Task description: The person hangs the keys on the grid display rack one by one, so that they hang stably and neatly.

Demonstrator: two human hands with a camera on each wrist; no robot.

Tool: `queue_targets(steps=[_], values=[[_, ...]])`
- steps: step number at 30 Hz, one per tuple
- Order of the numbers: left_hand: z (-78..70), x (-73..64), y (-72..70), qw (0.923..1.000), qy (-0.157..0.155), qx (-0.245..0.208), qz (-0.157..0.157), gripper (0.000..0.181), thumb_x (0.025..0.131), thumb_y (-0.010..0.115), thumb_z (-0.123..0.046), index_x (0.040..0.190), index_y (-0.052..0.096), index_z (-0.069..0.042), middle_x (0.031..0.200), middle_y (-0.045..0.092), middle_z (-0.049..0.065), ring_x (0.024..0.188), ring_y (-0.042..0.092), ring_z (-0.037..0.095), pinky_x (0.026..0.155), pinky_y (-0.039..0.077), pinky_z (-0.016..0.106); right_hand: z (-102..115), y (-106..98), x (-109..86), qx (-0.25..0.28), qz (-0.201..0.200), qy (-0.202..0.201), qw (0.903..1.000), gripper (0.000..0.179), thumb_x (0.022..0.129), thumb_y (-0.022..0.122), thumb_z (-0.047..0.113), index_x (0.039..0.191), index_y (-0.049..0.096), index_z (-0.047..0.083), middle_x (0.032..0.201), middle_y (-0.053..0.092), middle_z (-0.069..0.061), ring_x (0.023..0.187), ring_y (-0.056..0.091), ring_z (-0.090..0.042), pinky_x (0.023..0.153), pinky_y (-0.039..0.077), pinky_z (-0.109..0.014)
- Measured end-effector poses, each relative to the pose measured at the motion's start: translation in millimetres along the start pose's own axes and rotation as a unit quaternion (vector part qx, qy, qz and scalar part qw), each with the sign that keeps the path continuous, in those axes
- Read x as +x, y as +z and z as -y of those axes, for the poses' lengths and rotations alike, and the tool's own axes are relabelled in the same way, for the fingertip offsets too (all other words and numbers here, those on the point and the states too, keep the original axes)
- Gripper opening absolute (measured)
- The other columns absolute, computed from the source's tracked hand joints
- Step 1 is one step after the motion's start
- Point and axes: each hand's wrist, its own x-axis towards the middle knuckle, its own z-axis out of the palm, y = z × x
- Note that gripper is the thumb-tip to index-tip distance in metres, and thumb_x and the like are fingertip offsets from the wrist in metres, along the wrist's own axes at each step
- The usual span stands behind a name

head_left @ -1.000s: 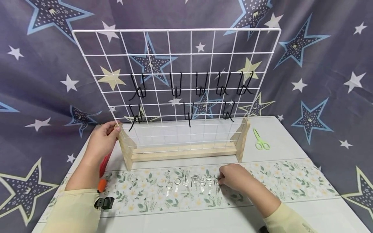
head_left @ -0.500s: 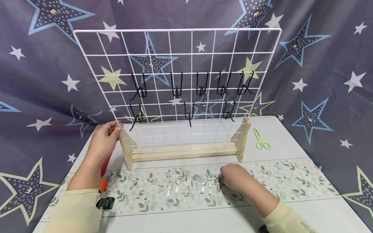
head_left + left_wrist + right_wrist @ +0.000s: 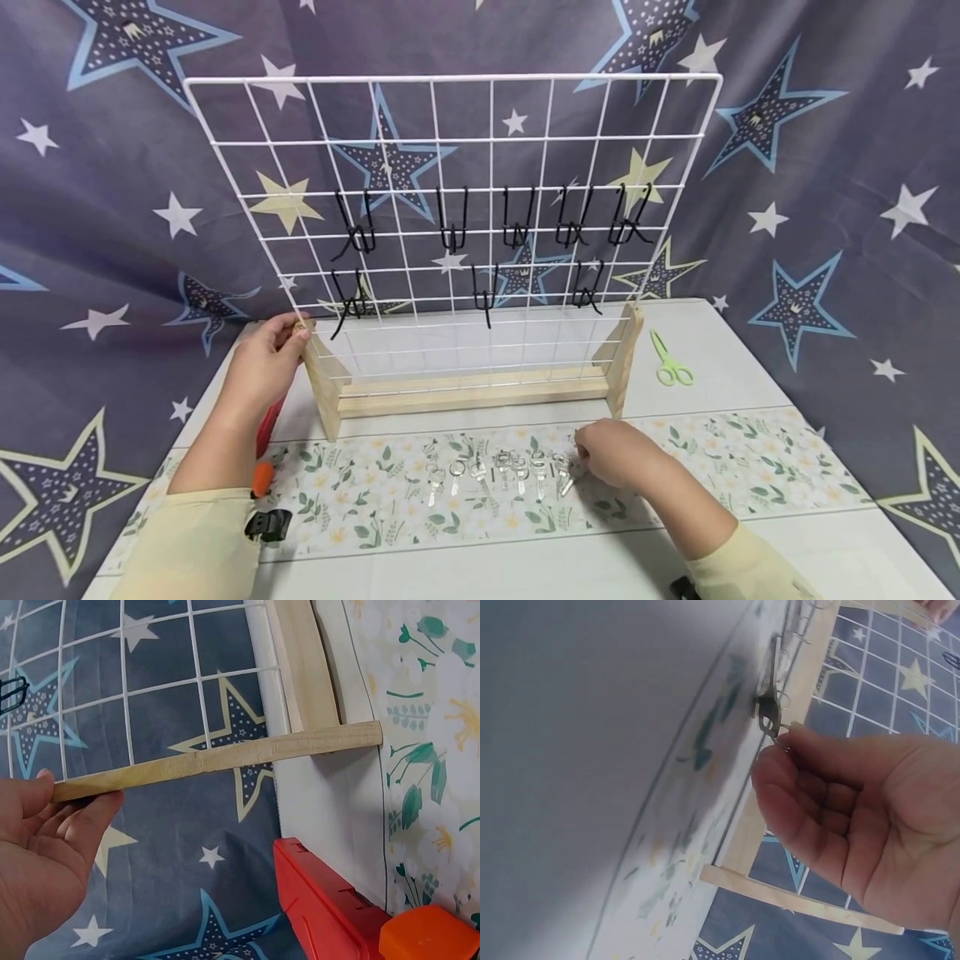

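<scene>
My left hand point(image 3: 266, 362) grips the top of the wooden side support point(image 3: 225, 756) of a stand, thumb on one face and fingers on the other. That stand holds up a white wire grid point(image 3: 491, 137) with several black hooks point(image 3: 487, 293). My right hand point(image 3: 618, 454) is low over the floral cloth, at the right end of a row of small keys on rings. In the right wrist view its thumb and index finger pinch the ring of a metal key point(image 3: 771, 705). Other keys point(image 3: 457, 477) lie side by side to its left.
Green scissors point(image 3: 671, 367) lie right of the stand on the white table. A red case point(image 3: 268, 425) and an orange object point(image 3: 262, 479) are by my left forearm. The floral cloth point(image 3: 360, 508) runs along the stand's front. A star-patterned curtain point(image 3: 810, 200) hangs behind.
My right hand has shifted slightly right, and the key at the row's right end now slants and shows more fully. The left hand keeps its grip on the support.
</scene>
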Motion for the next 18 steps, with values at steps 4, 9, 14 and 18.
queue_targets(steps=[4,9,14,18], values=[[0.7,0.2,0.2,1.0000,0.005,-0.002,0.003,0.049,0.107,0.040,-0.032,0.146,0.042,-0.003,0.139,0.055,0.021,0.123,0.055,0.032,0.100,0.052,0.048,0,-6,-3.5,0.003,-0.018,-0.016,0.9997,0.026,0.087,0.068,0.006,0.067,0.056,0.017,0.062,0.050,0.007,0.058,0.046,-0.011,0.053,0.040,-0.026],[1.7,0.6,0.9,0.9999,0.007,-0.006,0.005,0.048,0.107,0.040,-0.031,0.146,0.042,-0.003,0.139,0.055,0.020,0.122,0.055,0.030,0.099,0.053,0.044,0,-20,-4.8,0.011,-0.046,-0.048,0.9977,0.029,0.088,0.064,0.002,0.068,0.053,0.019,0.062,0.048,0.008,0.058,0.043,-0.010,0.053,0.037,-0.024],[2.3,0.7,1.5,0.9998,0.004,-0.016,0.009,0.049,0.107,0.040,-0.031,0.147,0.042,-0.003,0.142,0.054,0.018,0.125,0.054,0.029,0.099,0.052,0.040,-1,-38,-6.1,0.038,-0.082,-0.079,0.9927,0.020,0.090,0.067,0.007,0.076,0.063,0.020,0.070,0.057,0.013,0.063,0.050,-0.005,0.059,0.047,-0.024],[2.9,1.6,1.2,0.9997,0.001,-0.022,0.008,0.049,0.107,0.041,-0.032,0.146,0.042,-0.004,0.142,0.054,0.016,0.126,0.053,0.028,0.099,0.052,0.037,-4,-54,-8.1,0.062,-0.131,-0.100,0.9844,0.012,0.090,0.069,0.010,0.084,0.069,0.020,0.077,0.064,0.013,0.069,0.056,-0.003,0.066,0.054,-0.027]])
